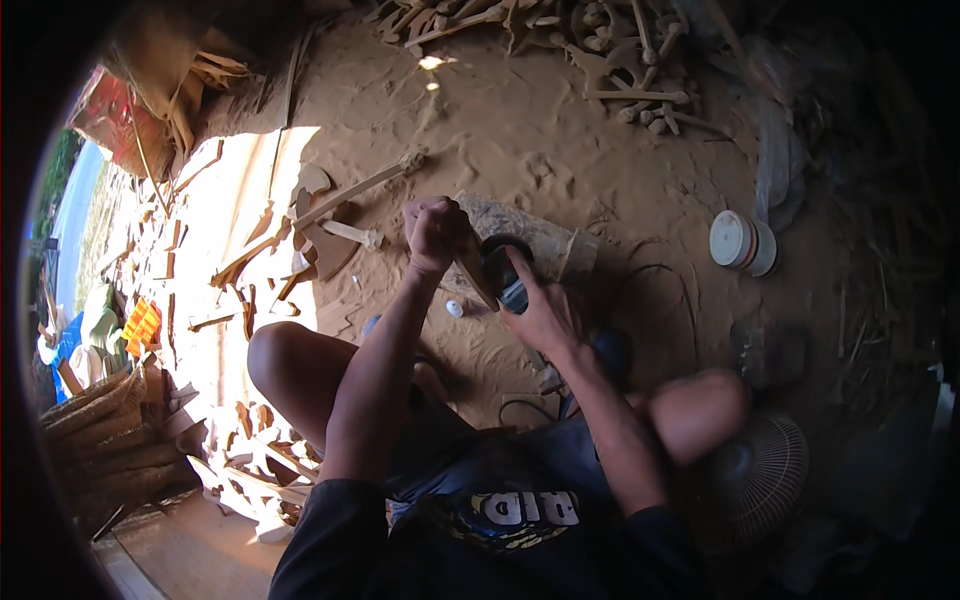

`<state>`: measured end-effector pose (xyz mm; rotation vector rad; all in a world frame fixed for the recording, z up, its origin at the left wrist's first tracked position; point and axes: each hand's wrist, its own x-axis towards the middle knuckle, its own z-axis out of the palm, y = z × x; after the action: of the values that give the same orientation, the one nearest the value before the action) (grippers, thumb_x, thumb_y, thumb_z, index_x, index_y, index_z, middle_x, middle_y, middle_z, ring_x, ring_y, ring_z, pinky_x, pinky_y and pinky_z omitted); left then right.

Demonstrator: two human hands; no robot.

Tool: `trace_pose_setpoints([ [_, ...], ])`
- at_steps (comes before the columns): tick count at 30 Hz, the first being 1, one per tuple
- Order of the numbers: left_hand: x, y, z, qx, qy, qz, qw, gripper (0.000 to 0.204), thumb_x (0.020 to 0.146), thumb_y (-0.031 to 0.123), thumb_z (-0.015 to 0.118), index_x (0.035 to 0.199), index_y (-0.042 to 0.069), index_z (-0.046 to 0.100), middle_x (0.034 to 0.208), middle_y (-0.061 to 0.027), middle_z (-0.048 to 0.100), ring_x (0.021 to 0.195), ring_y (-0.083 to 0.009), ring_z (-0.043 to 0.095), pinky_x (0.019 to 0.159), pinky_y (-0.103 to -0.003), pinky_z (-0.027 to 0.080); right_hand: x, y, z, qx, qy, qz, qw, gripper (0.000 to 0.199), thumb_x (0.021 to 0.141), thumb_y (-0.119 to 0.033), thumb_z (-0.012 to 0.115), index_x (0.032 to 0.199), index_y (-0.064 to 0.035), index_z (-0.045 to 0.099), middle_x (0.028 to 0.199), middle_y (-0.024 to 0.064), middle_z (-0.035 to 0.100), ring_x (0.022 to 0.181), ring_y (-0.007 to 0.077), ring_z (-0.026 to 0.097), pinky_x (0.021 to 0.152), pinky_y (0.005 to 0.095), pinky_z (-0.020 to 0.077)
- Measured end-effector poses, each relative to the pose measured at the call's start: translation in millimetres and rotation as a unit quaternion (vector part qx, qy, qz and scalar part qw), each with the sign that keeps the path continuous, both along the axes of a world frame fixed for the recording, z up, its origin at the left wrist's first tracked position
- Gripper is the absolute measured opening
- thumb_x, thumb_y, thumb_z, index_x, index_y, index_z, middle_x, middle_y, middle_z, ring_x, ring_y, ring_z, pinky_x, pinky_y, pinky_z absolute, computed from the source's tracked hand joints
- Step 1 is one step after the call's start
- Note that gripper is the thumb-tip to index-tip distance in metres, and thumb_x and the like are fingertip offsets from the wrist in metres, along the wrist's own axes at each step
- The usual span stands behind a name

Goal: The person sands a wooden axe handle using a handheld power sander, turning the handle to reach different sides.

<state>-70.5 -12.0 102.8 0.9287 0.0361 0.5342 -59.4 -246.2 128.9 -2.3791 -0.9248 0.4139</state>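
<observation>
Left hand (434, 236) clenched on brown piece (474, 268); right hand (546, 318) gripping dark tool (514, 297); dark shirt (470, 558) bears pale lettering (528, 508)

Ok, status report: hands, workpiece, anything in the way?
Left hand gripping brown, elongated wooden piece. Right hand holding dark, round-headed power tool. Pale, log-shaped block just beyond.

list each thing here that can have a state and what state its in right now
left hand, closed around the wooden piece
right hand, gripping the dark tool, index finger extended
wooden piece, held at a slant
dark tool, held; running or not unclear
white tub, apparently on its side
fan, cage on; spinning or not unclear
</observation>
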Motion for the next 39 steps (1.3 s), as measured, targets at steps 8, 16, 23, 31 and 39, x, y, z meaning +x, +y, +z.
trace_pose_setpoints([
  [8, -2, -3, 3, -0.002, 0.009, -0.007, 1.0, 0.042, 0.093, 0.023, 0.058, 0.057, 0.01, 0.042, 0.051, -0.0026, 0.043, 0.04, -0.0162, 0.043, 0.039, -0.031, 0.036, 2, 5, -3, -0.014, -0.024, -0.009, 1.0, 0.098, 0.079, -0.03, 0.084, 0.163, -0.0303, 0.035, 0.075, 0.0268, 0.07, 0.071, 0.0487, 0.07, 0.068, 0.0594, 0.0557],
  [16, 0, -7, 2, 0.0, -0.003, -0.016, 1.0, 0.042, 0.094, 0.02, 0.057, 0.056, 0.009, 0.043, 0.05, -0.0033, 0.043, 0.039, -0.0171, 0.043, 0.038, -0.031, 0.037, -9, -7, 14, -0.02, -0.039, -0.013, 0.999, 0.09, 0.08, -0.028, 0.082, 0.16, -0.0292, 0.041, 0.077, 0.0279, 0.07, 0.075, 0.0498, 0.071, 0.071, 0.0604, 0.0557],
  [23, -1, -5, 0, 0.003, 0.01, -0.009, 1.0, 0.041, 0.092, 0.021, 0.057, 0.056, 0.009, 0.043, 0.049, -0.0034, 0.043, 0.038, -0.0177, 0.044, 0.038, -0.032, 0.037, -9, -4, 18, -0.044, -0.012, -0.041, 0.998, 0.09, 0.079, -0.029, 0.082, 0.16, -0.0319, 0.041, 0.08, 0.0267, 0.072, 0.078, 0.0493, 0.072, 0.072, 0.0603, 0.056],
  [31, -1, -5, 1, 0.013, 0.013, -0.002, 1.0, 0.042, 0.092, 0.022, 0.058, 0.056, 0.009, 0.041, 0.049, -0.0027, 0.043, 0.039, -0.0158, 0.043, 0.039, -0.03, 0.035, 2, 4, 0, -0.007, 0.019, -0.014, 1.0, 0.095, 0.08, -0.026, 0.083, 0.162, -0.0286, 0.036, 0.081, 0.0289, 0.071, 0.079, 0.0507, 0.071, 0.072, 0.0605, 0.0563],
  [39, 4, -12, 10, 0.017, 0.022, -0.008, 1.0, 0.041, 0.093, 0.02, 0.056, 0.057, 0.01, 0.04, 0.05, -0.0012, 0.041, 0.039, -0.0143, 0.04, 0.039, -0.03, 0.034, 3, -6, -1, -0.033, 0.025, -0.013, 0.999, 0.096, 0.081, -0.028, 0.084, 0.163, -0.0301, 0.034, 0.082, 0.0295, 0.072, 0.081, 0.0507, 0.072, 0.073, 0.0611, 0.0567],
])
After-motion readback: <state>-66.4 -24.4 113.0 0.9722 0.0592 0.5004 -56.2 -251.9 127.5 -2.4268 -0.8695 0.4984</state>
